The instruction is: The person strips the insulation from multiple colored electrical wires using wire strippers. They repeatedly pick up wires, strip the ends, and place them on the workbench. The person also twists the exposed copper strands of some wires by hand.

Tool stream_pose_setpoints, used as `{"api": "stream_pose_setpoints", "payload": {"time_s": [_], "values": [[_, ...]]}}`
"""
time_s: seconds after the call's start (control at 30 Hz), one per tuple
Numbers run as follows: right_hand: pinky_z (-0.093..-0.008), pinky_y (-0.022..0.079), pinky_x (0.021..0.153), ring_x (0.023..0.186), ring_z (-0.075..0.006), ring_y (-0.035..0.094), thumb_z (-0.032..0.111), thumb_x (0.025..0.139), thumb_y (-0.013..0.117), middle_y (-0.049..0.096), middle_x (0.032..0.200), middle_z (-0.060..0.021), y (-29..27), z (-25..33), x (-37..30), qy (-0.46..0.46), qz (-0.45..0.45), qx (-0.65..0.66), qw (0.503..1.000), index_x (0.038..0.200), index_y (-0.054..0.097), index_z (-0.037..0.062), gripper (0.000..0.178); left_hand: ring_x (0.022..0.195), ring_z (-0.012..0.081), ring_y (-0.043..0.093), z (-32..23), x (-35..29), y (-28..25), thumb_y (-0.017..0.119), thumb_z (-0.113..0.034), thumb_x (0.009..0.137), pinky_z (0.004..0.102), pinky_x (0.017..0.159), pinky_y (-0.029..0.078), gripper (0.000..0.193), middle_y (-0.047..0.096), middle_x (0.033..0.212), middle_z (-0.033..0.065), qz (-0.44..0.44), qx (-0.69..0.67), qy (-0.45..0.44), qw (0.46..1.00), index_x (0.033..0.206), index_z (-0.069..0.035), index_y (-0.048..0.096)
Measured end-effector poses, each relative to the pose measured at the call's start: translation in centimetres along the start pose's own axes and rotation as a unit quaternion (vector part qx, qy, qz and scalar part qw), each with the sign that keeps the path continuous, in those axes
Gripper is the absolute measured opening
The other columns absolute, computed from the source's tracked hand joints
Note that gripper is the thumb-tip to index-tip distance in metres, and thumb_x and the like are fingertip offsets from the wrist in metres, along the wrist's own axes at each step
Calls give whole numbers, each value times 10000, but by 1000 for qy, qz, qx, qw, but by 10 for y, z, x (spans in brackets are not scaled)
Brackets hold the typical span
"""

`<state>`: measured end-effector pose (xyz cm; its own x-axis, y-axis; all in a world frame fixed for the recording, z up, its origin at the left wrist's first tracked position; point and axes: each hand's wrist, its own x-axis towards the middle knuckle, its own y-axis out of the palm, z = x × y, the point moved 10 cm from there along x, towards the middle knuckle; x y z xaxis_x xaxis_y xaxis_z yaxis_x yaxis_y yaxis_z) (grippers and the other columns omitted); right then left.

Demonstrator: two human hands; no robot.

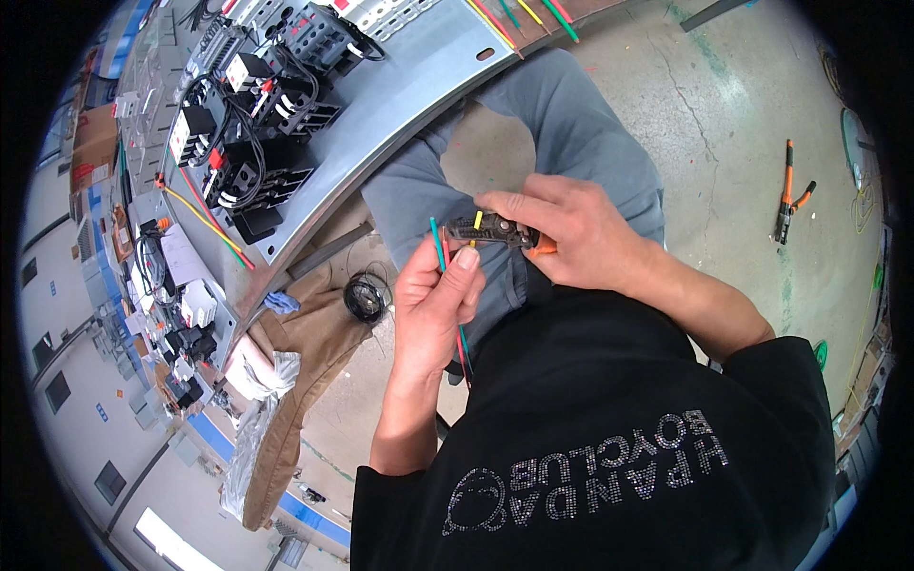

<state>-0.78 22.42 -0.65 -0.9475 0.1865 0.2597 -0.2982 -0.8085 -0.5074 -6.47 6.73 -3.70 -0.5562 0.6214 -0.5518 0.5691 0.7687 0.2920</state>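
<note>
Above my lap, my left hand (438, 293) is closed on a few thin wires: a green wire (434, 231), a red one beside it and a yellow wire (478, 220). My right hand (576, 228) grips a wire stripper (495, 229) with a dark metal head and orange handles. The stripper's jaws point left, and the yellow wire lies across them, its tip sticking out above. Below my left hand the green and red wires hang down. How far the jaws are closed on the yellow wire I cannot tell.
A grey metal panel (381, 105) with black electrical components (262, 176) stands at upper left. Loose coloured wires (208, 214) lie on it. Orange-handled pliers (787, 195) rest on the floor at right. A brown garment (295, 409) and a black wire coil (366, 297) are at lower left.
</note>
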Motion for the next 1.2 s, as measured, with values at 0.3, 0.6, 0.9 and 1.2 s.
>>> {"api": "stream_pose_setpoints", "payload": {"time_s": [0.3,0.6,0.9,1.2], "values": [[-237,502,638,831,-73,658,181,1005,719,679,966,-8,-80,-81,18,220,-91,350,906,1377,666,45,399,541,56,355,7,1,3,586,-197,1135,240,494,275,245,464,684,-27,76,-44,-38,995,1281,-7,638],[-235,533,798,860,-70,652,42,992,666,693,1041,-30,16,-5,43,108,126,546,821,1495,593,-2,510,539,39,350,12,5,23,620,-218,1124,228,484,252,255,459,692,-40,171,-100,-43,979,1209,20,653],[-259,550,730,763,-109,681,-13,987,607,666,1011,-46,12,14,44,66,179,561,805,1521,542,-22,538,500,73,376,9,4,37,529,-328,1156,251,475,294,445,510,696,27,285,-110,-46,951,1246,98,622],[-226,507,788,905,-50,592,12,971,676,645,995,-3,7,-5,39,112,36,402,908,1426,646,11,456,533,80,443,3,15,14,515,-281,1173,230,477,342,245,580,748,45,62,28,38,997,1139,-64,623]]}}
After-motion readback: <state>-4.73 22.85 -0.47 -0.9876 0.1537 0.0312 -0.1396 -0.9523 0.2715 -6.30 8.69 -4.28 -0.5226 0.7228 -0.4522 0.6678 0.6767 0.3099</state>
